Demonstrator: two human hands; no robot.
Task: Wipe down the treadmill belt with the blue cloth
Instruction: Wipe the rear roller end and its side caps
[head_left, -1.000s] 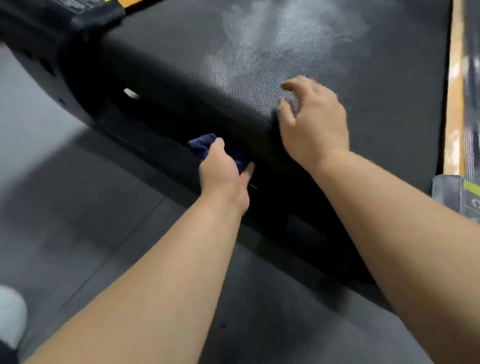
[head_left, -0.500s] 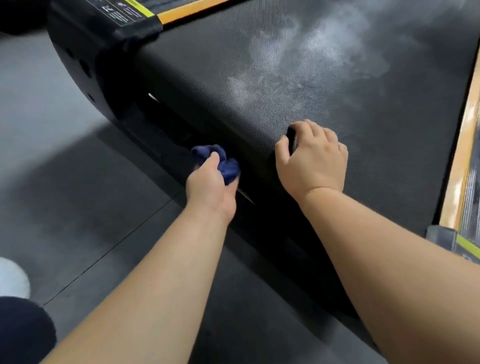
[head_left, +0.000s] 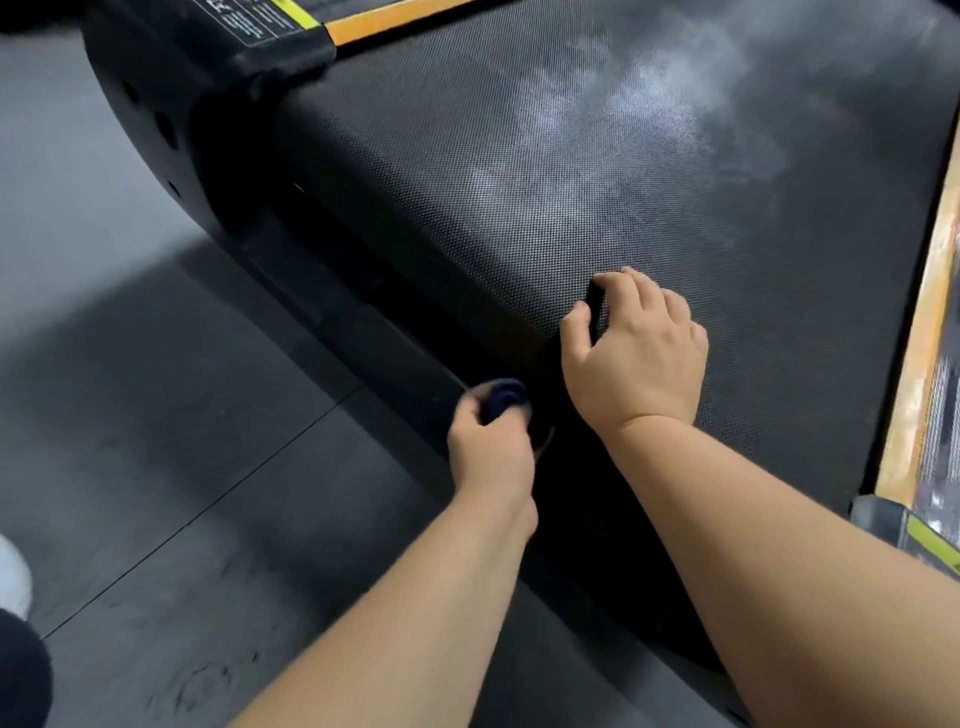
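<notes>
The black textured treadmill belt (head_left: 597, 171) fills the upper right of the head view, with pale hazy smears across its far part. My left hand (head_left: 491, 457) is closed around a bunched dark blue cloth (head_left: 503, 399), held against the belt's rounded rear end, below its top surface. My right hand (head_left: 636, 353) lies on the belt near that rear edge, fingers curled and pressing on the surface, with nothing in it. Most of the cloth is hidden inside my fist.
Orange side rails run along the belt's far edge (head_left: 395, 23) and right edge (head_left: 919, 364). A black end cap (head_left: 156, 104) sits at the left rear corner. Dark rubber floor tiles (head_left: 182, 441) lie below. A white shoe (head_left: 13, 582) shows at the left edge.
My left hand with the cloth has slid rightward along the rear end of the belt, closer to my right hand. My right hand's fingers have curled in on the belt.
</notes>
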